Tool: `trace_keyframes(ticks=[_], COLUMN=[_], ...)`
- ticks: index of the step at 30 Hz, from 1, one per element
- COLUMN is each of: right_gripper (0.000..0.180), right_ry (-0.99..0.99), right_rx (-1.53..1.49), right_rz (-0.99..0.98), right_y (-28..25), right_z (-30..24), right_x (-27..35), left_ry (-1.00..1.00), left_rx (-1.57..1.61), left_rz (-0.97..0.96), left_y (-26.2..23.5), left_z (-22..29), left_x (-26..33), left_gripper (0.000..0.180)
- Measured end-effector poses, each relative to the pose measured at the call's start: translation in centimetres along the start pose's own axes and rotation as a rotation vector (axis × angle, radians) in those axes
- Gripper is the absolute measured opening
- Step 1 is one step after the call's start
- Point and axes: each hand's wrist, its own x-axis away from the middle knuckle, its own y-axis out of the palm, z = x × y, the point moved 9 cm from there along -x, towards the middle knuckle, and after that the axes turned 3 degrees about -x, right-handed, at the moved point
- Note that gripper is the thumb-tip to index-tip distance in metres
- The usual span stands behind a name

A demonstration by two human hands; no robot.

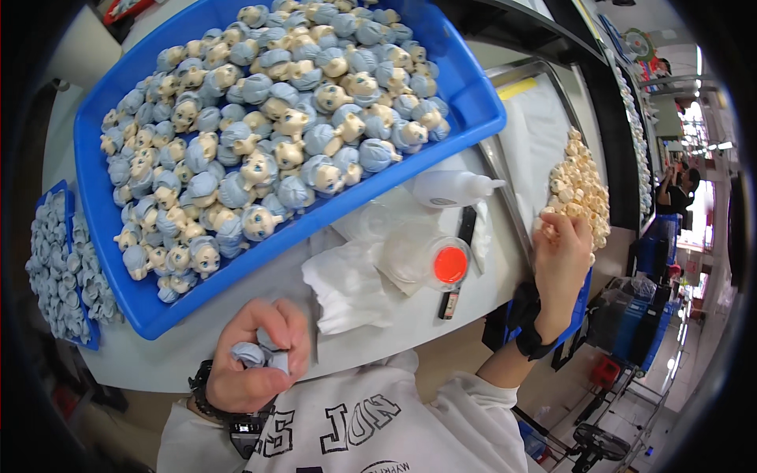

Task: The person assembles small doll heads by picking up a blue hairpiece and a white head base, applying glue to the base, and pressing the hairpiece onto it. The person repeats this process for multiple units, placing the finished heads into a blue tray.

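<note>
My left hand [264, 355] is closed around several blue-grey doll hair pieces [249, 354] near the table's front edge. On the right, my right hand [561, 244] reaches to the near end of a heap of small cream-coloured parts [579, 185] on a metal tray. Its fingers are bent and pinched together at the heap; what is between the fingertips is hidden. A big blue bin [315, 229] beyond my left hand is heaped with doll heads [260, 169] that have blue-grey hair and painted eyes.
Left of the bin, a smaller blue tray [95, 344] holds more blue-grey hair pieces. Between my hands are a white cloth [347, 292], a clear jar [410, 256] with a red round spot, a white squeeze bottle [453, 189] and a dark cutter-like tool [449, 303]. A metal tray rim [505, 185] runs alongside.
</note>
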Motion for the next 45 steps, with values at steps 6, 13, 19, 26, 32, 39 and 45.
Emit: trace_keyframes(ticks=[6,13,19,26,32,39,45], right_gripper=[0.022,0.023,0.043,0.038,0.035,0.037,0.039], right_ry=[0.14,-0.538,-0.47,-0.469,-0.349,-0.553,-0.536], right_rx=[-0.647,-1.389,-1.563,-1.544,-1.677,-1.427,-1.423], right_rz=[0.449,0.048,-0.37,-0.346,-0.381,-0.199,-0.198], right_y=[-4.6,-5.0,-1.3,-1.3,-0.7,-2.5,-2.3], right_z=[-1.8,-13.8,-17.8,-17.7,-16.8,-16.5,-16.2], right_x=[3.7,7.7,9.4,9.4,9.9,9.3,9.3], left_ry=[0.002,-0.123,-0.236,-0.016,-0.208,-0.158,-0.141], left_rx=[0.026,0.007,0.003,-0.156,-0.162,-0.211,-0.16], left_rz=[-0.058,-0.063,-0.029,-0.053,-0.075,-0.139,-0.1], left_y=[0.0,0.1,-0.4,-0.1,0.5,0.4,0.3], left_z=[-0.2,-0.5,-1.1,-0.3,-0.9,-0.6,-0.7], left_x=[-0.1,0.6,0.9,0.2,0.5,0.2,0.3], left_gripper=[0.026,0.033,0.03,0.027,0.03,0.033,0.048])
